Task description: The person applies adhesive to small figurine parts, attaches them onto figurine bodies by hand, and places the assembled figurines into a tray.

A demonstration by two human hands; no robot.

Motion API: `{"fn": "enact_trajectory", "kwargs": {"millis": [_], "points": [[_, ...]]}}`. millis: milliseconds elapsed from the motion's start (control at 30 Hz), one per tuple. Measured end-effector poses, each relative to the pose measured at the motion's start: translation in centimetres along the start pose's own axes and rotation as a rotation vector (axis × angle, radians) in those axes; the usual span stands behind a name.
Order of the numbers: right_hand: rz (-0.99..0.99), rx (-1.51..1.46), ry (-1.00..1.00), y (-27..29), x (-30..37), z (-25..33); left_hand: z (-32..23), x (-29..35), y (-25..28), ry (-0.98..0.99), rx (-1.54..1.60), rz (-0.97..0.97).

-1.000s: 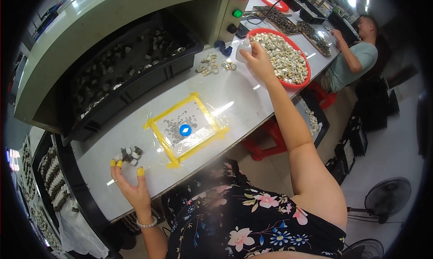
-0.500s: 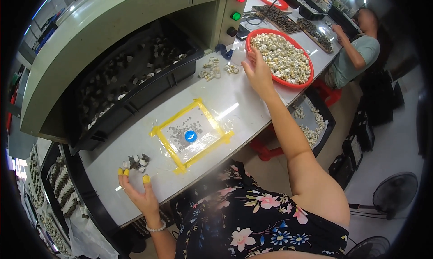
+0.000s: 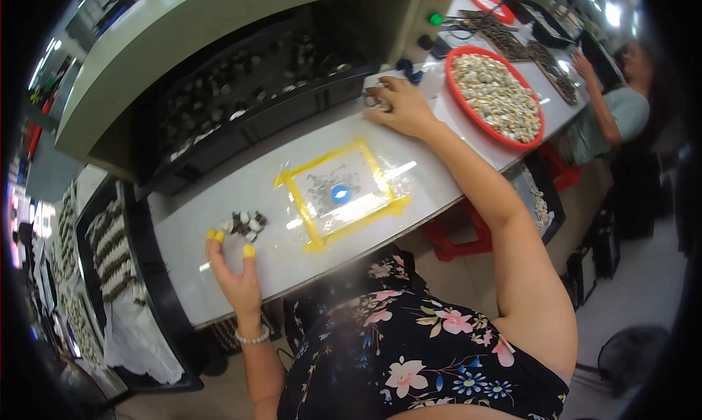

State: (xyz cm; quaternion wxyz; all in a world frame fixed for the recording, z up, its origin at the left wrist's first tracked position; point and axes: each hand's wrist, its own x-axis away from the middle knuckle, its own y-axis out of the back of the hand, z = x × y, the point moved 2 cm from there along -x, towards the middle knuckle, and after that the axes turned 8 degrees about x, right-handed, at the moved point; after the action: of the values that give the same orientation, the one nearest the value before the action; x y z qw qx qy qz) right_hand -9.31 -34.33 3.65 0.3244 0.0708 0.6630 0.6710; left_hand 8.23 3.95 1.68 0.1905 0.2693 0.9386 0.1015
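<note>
My left hand (image 3: 235, 277), with yellow covers on its fingertips, lies open on the white table, thumb and fingers apart. Just beyond its fingertips sits a small cluster of dark and white pieces (image 3: 245, 223). At the far side of the table, my right hand (image 3: 406, 109) reaches over a little heap of pale pieces (image 3: 374, 97), fingers spread and slightly bent; the hand partly hides the heap. Between the hands, a square of yellow tape (image 3: 325, 242) frames a clear sheet with grey spots. A blue round piece (image 3: 341, 194) rests inside it.
A red basin (image 3: 540, 131) full of small pale pieces stands right of my right hand. Beyond the table's far edge, a black bin (image 3: 270, 116) sits inside a machine with red and green lights. Black trays (image 3: 150, 296) flank the left side. A co-worker (image 3: 621, 116) sits at far right.
My right hand has moved left from the red basin's rim to the heap of pale pieces. The whole view has shifted; my left hand stays beside its cluster.
</note>
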Motion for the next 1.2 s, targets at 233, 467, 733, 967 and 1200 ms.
{"fn": "enact_trajectory", "kwargs": {"millis": [233, 467, 733, 967, 1200], "points": [[0.043, -0.152, 0.008, 2.1, 4.3, 2.7, -3.5, -1.4, -1.2, -0.034, -0.283, 0.007], [-0.2, -0.153, 0.128, 4.4, 7.2, 5.4, -4.3, -2.0, -2.9, -0.144, -0.454, 0.151], [0.078, -0.305, 0.267, 4.0, 9.5, 9.1, -3.8, -1.6, -2.1, -0.026, -0.326, 0.242], [0.058, -0.465, 0.13, 4.1, 9.6, 9.2, -4.0, -0.9, -0.7, 0.092, -0.274, 0.121], [0.043, -0.301, 0.232, 4.4, 9.9, 9.2, -3.5, -2.0, -1.8, -0.013, -0.33, 0.197]]}}
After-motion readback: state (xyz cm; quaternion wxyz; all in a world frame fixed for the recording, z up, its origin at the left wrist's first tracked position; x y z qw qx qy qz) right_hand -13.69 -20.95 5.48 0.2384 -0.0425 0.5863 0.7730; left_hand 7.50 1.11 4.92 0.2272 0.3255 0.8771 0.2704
